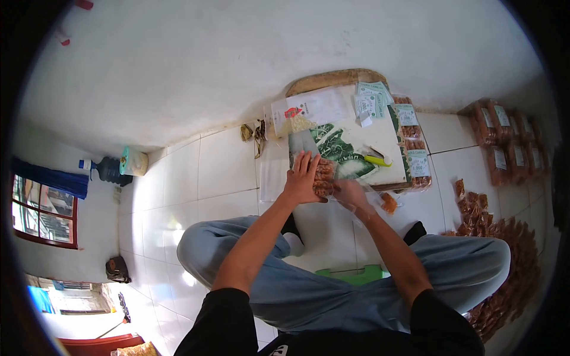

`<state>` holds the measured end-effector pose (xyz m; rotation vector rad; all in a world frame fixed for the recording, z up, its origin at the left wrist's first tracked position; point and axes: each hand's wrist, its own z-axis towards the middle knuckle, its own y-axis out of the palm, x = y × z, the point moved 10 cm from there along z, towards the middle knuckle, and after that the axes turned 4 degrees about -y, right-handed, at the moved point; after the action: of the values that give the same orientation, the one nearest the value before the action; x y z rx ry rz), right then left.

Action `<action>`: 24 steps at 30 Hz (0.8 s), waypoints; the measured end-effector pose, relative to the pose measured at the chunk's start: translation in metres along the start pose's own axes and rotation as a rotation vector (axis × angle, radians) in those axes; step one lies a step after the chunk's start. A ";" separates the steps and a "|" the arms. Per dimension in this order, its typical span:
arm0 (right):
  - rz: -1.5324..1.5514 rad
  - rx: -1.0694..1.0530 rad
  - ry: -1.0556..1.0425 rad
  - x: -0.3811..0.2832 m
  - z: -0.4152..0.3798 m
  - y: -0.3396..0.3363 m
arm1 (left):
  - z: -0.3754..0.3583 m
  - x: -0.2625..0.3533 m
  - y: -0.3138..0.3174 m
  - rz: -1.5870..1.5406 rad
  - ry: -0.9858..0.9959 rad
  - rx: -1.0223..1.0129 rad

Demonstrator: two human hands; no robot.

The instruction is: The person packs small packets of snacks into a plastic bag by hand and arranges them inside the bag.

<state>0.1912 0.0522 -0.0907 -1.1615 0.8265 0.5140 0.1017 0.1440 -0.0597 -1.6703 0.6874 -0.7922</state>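
A clear bag of reddish-brown snacks [324, 177] lies at the near edge of a low board with a worn green and white top [380, 142]. My left hand [303, 180] rests over the bag's left side, its fingers spread and pressing on it. At the bag's right side my right hand [351, 196] has its fingers closed on clear plastic film; the fingertips are partly hidden. On the board are a yellow-green cutter [377, 160] and a pile of printed labels [371, 102].
Labelled snack packs [418, 166] stand along the board's right side, with more packs [500, 121] by the wall. Many small snack packets [510, 261] are heaped at right. A green stool [356, 275] lies between the legs. Clear plastic sheets [309, 113] cover the board's back left.
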 end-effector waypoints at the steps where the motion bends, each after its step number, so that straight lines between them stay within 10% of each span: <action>1: 0.001 0.006 0.001 -0.001 0.000 0.000 | 0.000 0.000 0.000 0.004 0.005 0.001; 16: 0.507 0.050 0.148 0.030 -0.001 0.009 | 0.003 0.004 -0.001 -0.053 -0.015 0.008; 18: 0.139 0.176 -0.206 -0.007 -0.004 -0.014 | 0.003 0.005 0.000 -0.053 -0.049 -0.020; 24: 0.177 0.122 -0.010 -0.012 0.002 -0.045 | 0.001 0.010 -0.008 0.094 0.004 0.101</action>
<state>0.2173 0.0395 -0.0549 -0.9783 0.9442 0.6055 0.1085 0.1386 -0.0504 -1.5348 0.7120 -0.7518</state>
